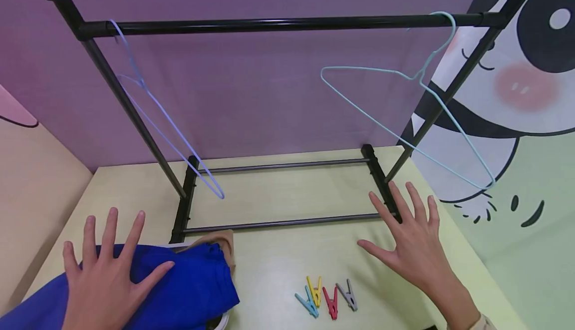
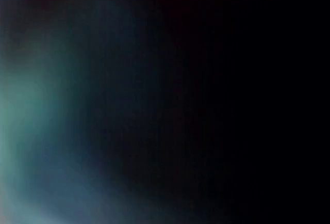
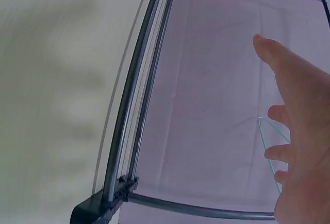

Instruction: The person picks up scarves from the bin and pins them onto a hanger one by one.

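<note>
My left hand is spread with straight fingers over a blue cloth; whether it touches the cloth cannot be told. Under the cloth, part of a brown fabric and a white container rim show. My right hand, fingers spread and holding nothing, is over the table's right side; the right wrist view shows the same hand near the rack. Between the hands lie a yellow clothespin, a light blue one, a red clothespin and a grey clothespin. The left wrist view is dark and blurred.
A black garment rack stands on the pale table. From its top bar hang a periwinkle hanger at the left and a light teal hanger at the right. Behind is a purple wall; a cartoon-painted wall is at right.
</note>
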Available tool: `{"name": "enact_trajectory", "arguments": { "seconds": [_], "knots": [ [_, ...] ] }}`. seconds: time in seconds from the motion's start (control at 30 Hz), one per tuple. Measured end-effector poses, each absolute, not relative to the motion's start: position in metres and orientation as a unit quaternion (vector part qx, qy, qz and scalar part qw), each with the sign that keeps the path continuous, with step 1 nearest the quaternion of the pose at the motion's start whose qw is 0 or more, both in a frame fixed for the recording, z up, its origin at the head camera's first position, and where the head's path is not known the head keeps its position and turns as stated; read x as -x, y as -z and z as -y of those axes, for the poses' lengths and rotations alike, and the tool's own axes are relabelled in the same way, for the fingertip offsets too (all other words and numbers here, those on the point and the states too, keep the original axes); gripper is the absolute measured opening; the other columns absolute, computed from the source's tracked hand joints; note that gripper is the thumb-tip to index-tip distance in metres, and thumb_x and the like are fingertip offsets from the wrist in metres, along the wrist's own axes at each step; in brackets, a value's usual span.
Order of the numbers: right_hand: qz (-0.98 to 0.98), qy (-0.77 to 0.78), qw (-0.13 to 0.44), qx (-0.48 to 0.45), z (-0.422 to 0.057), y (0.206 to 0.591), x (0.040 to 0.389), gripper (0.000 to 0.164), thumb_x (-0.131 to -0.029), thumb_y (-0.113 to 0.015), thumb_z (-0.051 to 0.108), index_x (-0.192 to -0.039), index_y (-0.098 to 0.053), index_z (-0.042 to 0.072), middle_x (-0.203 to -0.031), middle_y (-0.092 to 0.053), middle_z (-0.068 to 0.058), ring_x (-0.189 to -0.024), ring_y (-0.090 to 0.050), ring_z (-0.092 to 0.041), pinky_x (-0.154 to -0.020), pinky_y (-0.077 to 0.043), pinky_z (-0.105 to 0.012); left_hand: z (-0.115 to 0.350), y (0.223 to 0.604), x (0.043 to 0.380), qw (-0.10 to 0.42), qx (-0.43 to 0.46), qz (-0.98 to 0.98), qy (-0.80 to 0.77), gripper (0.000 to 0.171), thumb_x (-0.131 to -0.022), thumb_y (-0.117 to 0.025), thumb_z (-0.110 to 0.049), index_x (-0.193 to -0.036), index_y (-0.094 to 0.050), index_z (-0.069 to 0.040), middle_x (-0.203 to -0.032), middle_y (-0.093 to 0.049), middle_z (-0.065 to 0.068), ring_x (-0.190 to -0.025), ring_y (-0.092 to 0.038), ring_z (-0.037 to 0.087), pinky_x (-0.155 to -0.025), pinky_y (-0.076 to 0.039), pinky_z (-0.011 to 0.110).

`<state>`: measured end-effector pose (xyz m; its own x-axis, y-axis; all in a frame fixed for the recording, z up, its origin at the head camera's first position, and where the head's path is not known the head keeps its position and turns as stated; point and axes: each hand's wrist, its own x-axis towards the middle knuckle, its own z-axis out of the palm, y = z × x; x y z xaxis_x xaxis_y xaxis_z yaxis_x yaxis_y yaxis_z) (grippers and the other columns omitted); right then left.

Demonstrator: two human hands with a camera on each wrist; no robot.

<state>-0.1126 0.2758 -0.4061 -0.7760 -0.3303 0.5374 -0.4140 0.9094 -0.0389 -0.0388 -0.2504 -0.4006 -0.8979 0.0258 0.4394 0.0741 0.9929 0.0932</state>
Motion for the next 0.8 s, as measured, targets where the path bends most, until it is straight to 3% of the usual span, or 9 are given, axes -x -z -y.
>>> {"name": "enact_trajectory", "arguments": {
  "seconds": [0.3,0.5,0.6,0.8],
  "knots": [
    [0.925,-0.139,0.278,-0.217,-0.257,0.397,0.115,0.082,-0.088,-0.048,0.076,-0.151,-0.044,0.024,-0.157,-0.035,-0.014,-0.148,-0.017,-0.038,-0.112,-0.002,-0.069,0.237,0.386,0.035,0.254,0.067,0.962,0.069,0.101,-0.077,-0.044,-0.088,-0.159,-0.024,-0.032,-0.164,-0.017,0.015,-0.15,-0.008,0.044,-0.108,-0.004,0.075],
    [0.913,-0.203,0.257,-0.242,-0.245,0.391,0.117,0.073,-0.09,-0.068,0.04,-0.154,-0.039,0.019,-0.161,-0.029,-0.009,-0.146,-0.026,-0.036,-0.113,-0.012,-0.064,0.229,0.387,0.031,0.204,0.099,0.967,0.119,0.089,-0.088,-0.061,-0.062,-0.16,-0.019,-0.029,-0.162,-0.018,0.02,-0.146,-0.013,0.046,-0.109,-0.004,0.074],
    [0.91,-0.229,0.24,-0.249,-0.238,0.386,0.118,0.077,-0.086,-0.074,0.024,-0.154,-0.038,0.016,-0.16,-0.031,-0.009,-0.144,-0.029,-0.035,-0.111,-0.02,-0.062,0.224,0.387,0.028,0.194,0.116,0.963,0.146,0.086,-0.09,-0.064,-0.054,-0.16,-0.021,-0.028,-0.158,-0.024,0.022,-0.141,-0.022,0.046,-0.106,-0.015,0.074],
    [0.905,-0.253,0.22,-0.262,-0.223,0.377,0.122,0.071,-0.088,-0.075,0.02,-0.151,-0.042,0.015,-0.154,-0.04,-0.007,-0.14,-0.036,-0.029,-0.107,-0.032,-0.057,0.21,0.384,0.021,0.165,0.143,0.956,0.193,0.081,-0.093,-0.068,-0.038,-0.159,-0.022,-0.025,-0.15,-0.035,0.023,-0.127,-0.041,0.046,-0.089,-0.036,0.069]
  ]
}}
